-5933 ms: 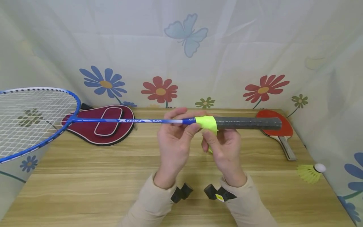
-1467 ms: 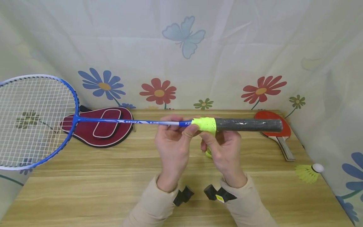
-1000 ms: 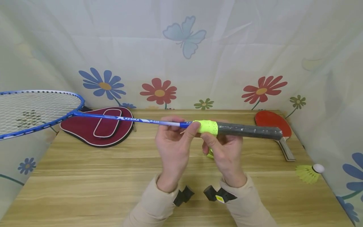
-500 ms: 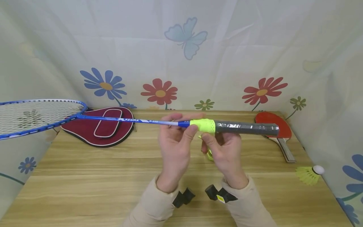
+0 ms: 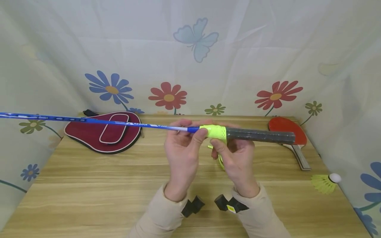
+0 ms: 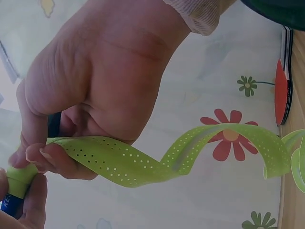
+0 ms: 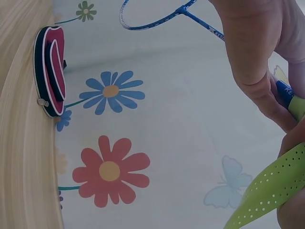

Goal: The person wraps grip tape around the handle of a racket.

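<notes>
Dark red case (image 5: 86,135): lying at the back left of the worktop (image 5: 104,185), white-piped, outer pocket (image 5: 114,133) uppermost; contents hidden.
Badminton racket (image 5: 148,125): held above the worktop, frame edge-on, running past the left border of the head view.
Left hand (image 5: 183,155): pinching the racket where shaft joins handle (image 5: 262,135).
Right hand (image 5: 237,160): pinching perforated yellow-green tape (image 5: 216,131), wound around the handle's upper end, its tail trailing in twists.
Handle end: projecting free beyond the right hand.
Table-tennis bat (image 5: 287,129): near the back right corner.
Shuttlecock (image 5: 325,183): beside the right edge.
</notes>
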A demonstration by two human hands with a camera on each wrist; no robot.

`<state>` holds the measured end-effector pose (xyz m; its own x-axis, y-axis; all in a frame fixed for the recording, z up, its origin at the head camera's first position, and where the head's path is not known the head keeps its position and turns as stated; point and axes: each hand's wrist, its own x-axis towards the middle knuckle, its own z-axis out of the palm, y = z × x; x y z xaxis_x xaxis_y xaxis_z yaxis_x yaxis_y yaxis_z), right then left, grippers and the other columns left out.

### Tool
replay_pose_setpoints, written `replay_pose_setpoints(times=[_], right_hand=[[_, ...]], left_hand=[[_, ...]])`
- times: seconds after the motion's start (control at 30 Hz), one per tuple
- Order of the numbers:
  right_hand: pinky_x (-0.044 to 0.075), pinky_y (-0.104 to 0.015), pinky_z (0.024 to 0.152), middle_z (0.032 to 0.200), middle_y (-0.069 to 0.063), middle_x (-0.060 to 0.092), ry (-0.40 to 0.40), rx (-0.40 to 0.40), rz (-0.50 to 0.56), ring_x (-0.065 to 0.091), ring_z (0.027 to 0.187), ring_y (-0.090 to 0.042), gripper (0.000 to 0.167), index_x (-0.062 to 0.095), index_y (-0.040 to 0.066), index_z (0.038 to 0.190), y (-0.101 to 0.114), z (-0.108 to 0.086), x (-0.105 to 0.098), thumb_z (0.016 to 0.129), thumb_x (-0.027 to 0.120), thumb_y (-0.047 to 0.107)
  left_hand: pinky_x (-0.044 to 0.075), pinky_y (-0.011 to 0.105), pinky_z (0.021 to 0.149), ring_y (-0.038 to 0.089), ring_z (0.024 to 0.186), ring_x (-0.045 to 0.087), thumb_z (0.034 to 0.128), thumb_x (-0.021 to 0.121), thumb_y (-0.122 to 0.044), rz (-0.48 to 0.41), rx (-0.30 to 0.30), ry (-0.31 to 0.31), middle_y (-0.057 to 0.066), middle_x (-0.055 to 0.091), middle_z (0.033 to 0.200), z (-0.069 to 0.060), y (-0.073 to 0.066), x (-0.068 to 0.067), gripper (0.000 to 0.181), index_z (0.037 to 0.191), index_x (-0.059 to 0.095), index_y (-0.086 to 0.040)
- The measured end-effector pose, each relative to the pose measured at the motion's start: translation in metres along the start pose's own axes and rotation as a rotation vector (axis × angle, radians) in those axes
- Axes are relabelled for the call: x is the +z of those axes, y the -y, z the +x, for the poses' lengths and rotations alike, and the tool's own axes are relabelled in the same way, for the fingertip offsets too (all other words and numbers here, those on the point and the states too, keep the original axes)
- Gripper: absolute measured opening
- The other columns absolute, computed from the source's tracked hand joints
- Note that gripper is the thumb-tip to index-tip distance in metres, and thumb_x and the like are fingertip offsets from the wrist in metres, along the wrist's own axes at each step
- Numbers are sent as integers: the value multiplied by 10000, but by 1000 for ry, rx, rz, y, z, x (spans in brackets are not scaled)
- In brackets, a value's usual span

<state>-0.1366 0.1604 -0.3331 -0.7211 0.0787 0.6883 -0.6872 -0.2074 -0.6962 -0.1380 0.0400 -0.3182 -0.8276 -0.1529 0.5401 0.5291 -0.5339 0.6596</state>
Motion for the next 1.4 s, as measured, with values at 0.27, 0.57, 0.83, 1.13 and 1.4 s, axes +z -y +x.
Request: replay_pose_setpoints(times=[0.27,0.57,0.83,1.13,1.4], right_hand=[[418,-235,351,726,-74,625,-24,-8,3,526,434,-142,168,600,-122,1010,2,-2,1,859,668,-92],[418,-247,354,654,-74,582,-22,33,-12,501,418,-149,142,606,-107,1019,7,-1,0,893,644,-56],[458,-260,405,611,-107,562,39,110,-120,527,462,-185,159,612,-80,1019,5,0,-7,906,666,17],[484,-269,401,725,-91,599,23,95,-94,552,469,-184,219,608,-101,1050,1,0,-5,865,700,-27],[460,-247,390,767,-79,640,23,62,-29,540,452,-167,210,605,-109,1030,2,0,-4,856,703,-45]], left_hand=[[558,335,869,287,980,671,905,692,-135,22,51,44,180,700,1065,-1,-1,2,356,1126,445,-6],[526,339,887,427,1086,598,923,573,82,-72,156,240,307,612,1169,4,-2,4,420,1257,371,-73],[557,384,877,385,1017,648,921,603,48,35,159,157,405,589,1079,3,-1,4,420,1178,285,144],[568,346,856,309,971,669,913,627,20,53,111,88,336,635,1063,1,-2,1,393,1163,339,115],[598,402,791,249,903,684,903,656,-12,38,73,62,379,614,1022,0,-2,0,455,1139,316,178]])
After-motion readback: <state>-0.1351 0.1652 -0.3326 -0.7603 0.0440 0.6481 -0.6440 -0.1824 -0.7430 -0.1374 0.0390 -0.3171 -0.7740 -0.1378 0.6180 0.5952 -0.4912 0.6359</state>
